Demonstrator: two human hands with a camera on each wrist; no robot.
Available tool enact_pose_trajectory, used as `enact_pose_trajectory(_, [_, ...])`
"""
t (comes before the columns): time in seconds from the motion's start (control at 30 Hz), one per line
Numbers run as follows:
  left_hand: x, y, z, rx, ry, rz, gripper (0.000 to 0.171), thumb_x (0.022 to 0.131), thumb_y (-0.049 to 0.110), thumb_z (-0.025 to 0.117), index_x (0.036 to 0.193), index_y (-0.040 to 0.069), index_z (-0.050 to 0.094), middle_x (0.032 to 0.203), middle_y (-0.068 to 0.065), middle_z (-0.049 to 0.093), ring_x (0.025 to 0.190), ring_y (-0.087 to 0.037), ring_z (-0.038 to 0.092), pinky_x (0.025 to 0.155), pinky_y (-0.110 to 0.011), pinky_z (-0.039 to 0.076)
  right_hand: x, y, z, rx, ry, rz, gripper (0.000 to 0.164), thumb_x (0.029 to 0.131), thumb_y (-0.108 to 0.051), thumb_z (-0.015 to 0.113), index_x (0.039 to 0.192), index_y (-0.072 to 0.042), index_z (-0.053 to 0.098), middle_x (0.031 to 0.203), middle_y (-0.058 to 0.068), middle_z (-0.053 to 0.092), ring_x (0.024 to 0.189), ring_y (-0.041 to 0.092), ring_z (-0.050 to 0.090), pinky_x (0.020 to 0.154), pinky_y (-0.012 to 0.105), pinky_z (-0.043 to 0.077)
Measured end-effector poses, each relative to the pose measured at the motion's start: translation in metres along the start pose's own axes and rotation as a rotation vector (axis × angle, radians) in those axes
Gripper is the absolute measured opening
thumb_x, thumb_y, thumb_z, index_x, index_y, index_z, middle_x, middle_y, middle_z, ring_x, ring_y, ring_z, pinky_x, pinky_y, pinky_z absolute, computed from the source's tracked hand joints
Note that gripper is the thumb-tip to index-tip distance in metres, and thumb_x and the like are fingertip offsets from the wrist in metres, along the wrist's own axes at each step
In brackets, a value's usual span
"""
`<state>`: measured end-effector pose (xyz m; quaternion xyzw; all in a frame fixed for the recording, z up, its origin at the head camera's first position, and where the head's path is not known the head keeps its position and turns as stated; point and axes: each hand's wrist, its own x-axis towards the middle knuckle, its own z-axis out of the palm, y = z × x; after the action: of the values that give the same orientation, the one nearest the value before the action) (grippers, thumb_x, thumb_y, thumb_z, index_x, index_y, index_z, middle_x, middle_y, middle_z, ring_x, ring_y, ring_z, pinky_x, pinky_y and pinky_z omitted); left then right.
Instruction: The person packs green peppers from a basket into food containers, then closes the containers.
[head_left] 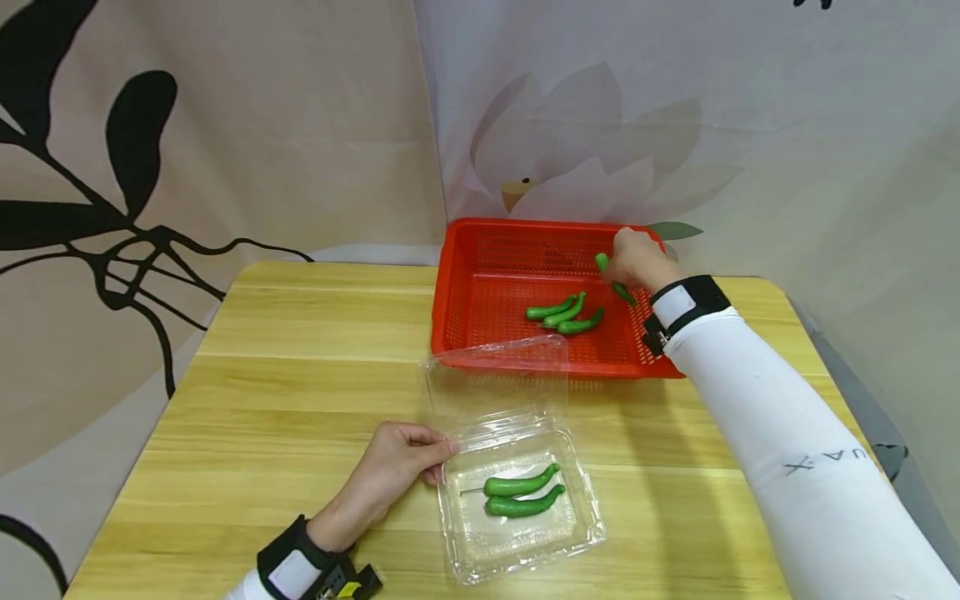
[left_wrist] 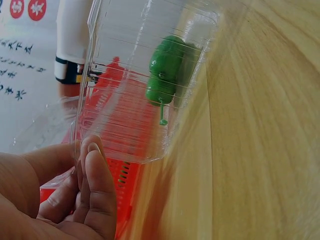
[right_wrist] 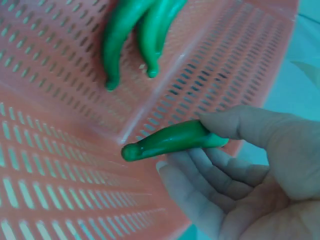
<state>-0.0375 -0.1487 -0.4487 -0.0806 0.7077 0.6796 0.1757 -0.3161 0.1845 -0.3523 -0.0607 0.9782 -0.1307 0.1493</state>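
From the head view the whole layout shows: a wooden table [head_left: 300, 400], a red perforated basket [head_left: 487, 250] at its far right edge, and a clear plastic clamshell box [head_left: 525, 533] near the front edge, its lid [head_left: 498, 371] standing open toward the basket.

The right wrist view shows what the head view hides: the right hand [right_wrist: 250, 170] pinches one green pepper [right_wrist: 170, 141] between thumb and curled fingers, above the basket's sloping wall. In the head view that right hand [head_left: 637, 258] sits over the basket's far right corner, with only bits of the pepper [head_left: 602, 262] peeking out.

The left wrist view shows the left hand [left_wrist: 65, 195] with curled fingers against the box's edge; in the head view the left hand [head_left: 397, 467] holds the box's left side, thumb and fingers on the rim.

Counted: three loose peppers [head_left: 564, 315] lie together in the middle of the basket floor, two peppers [head_left: 521, 494] lie side by side in the box, and one is in the right hand, six in all.

Writing: the right sleeve [head_left: 825, 458] bears letters seen upside down, not clearly readable. The left wrist view shows Chinese characters in the background, too blurred to read.
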Motion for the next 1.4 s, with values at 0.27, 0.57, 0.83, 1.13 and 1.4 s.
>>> enact_pose_trajectory(0.27, [0.0, 0.001, 0.0, 0.0, -0.002, -0.001, 0.019, 0.092, 0.009, 0.081, 0.096, -0.009, 0.076, 0.075, -0.012, 0.071, 0.058, -0.014, 0.062, 0.056, -0.025, 0.058, -0.012, -0.005, -0.013, 0.066, 0.071, -0.109, 0.046, 0.088, -0.011, 0.064, 0.049, -0.015, 0.041, 0.05, -0.005, 0.031, 0.046, 0.01, 0.028, 0.049, 0.025, 0.023])
enact_pose_trajectory(0.57, [0.001, 0.0, 0.0, -0.005, 0.0, 0.001, 0.019, 0.092, 0.009, 0.081, 0.097, -0.009, 0.076, 0.076, -0.012, 0.071, 0.059, -0.014, 0.062, 0.057, -0.025, 0.058, -0.032, -0.011, -0.022, 0.06, 0.188, -0.195, 0.018, 0.088, -0.012, 0.069, 0.074, -0.004, 0.06, 0.065, 0.004, 0.051, 0.06, 0.021, 0.047, 0.056, 0.032, 0.035])
enact_pose_trajectory(0.83, [0.0, 0.0, 0.0, -0.013, -0.006, -0.001, 0.019, 0.092, 0.008, 0.081, 0.096, -0.01, 0.076, 0.077, -0.013, 0.072, 0.059, -0.013, 0.062, 0.057, -0.025, 0.058, -0.051, -0.018, -0.033, 0.12, 0.24, -0.271, 0.025, 0.089, -0.009, 0.07, 0.108, 0.008, 0.069, 0.099, 0.023, 0.07, 0.085, 0.034, 0.063, 0.073, 0.042, 0.051])
enact_pose_trajectory(1.13, [0.001, 0.0, -0.001, -0.009, -0.01, 0.015, 0.02, 0.093, 0.009, 0.08, 0.098, -0.01, 0.076, 0.076, -0.011, 0.071, 0.059, -0.014, 0.062, 0.057, -0.026, 0.059, -0.073, -0.024, -0.04, 0.183, 0.312, -0.344, 0.019, 0.091, -0.006, 0.067, 0.107, 0.004, 0.07, 0.096, 0.019, 0.069, 0.084, 0.031, 0.064, 0.069, 0.035, 0.05])
enact_pose_trajectory(1.4, [0.002, -0.001, 0.0, 0.006, 0.002, 0.017, 0.02, 0.092, 0.01, 0.081, 0.096, -0.009, 0.076, 0.074, -0.009, 0.07, 0.058, -0.014, 0.062, 0.056, -0.027, 0.058, -0.09, -0.028, -0.037, 0.176, 0.337, -0.406, 0.019, 0.091, -0.003, 0.065, 0.107, 0.005, 0.07, 0.096, 0.018, 0.069, 0.087, 0.03, 0.065, 0.076, 0.043, 0.055])
